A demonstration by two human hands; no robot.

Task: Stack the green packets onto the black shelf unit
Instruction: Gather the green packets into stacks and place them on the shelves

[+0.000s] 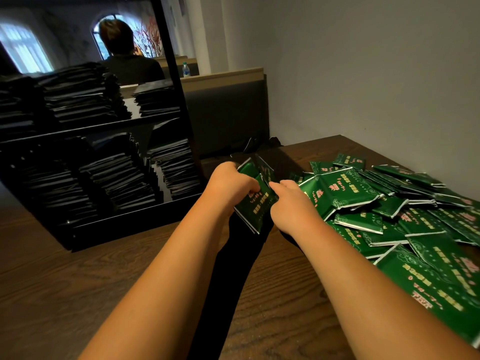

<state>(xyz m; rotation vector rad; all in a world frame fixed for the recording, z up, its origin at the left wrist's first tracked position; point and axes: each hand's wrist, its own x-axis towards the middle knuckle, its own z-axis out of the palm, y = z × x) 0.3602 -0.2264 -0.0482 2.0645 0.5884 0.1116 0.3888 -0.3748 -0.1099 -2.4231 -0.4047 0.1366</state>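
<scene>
Midway between shelf and heap, a person's left hand [230,184] and right hand [292,206] both grip a small bundle of green packets [259,203] just above the wooden tabletop [78,281]. The bundle stands on edge, its long axis running away from the person and tilting upward, white sealed ends nearest. Loose green packets [389,219] sprawl to the right. Left stands the black shelf unit [130,224], both tiers holding dark stacks [78,94].

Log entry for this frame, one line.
left hand: grips bundle of green packets | right hand: holds same bundle | loose packets: piled on table, right | black shelf unit: stacks on both tiers
</scene>
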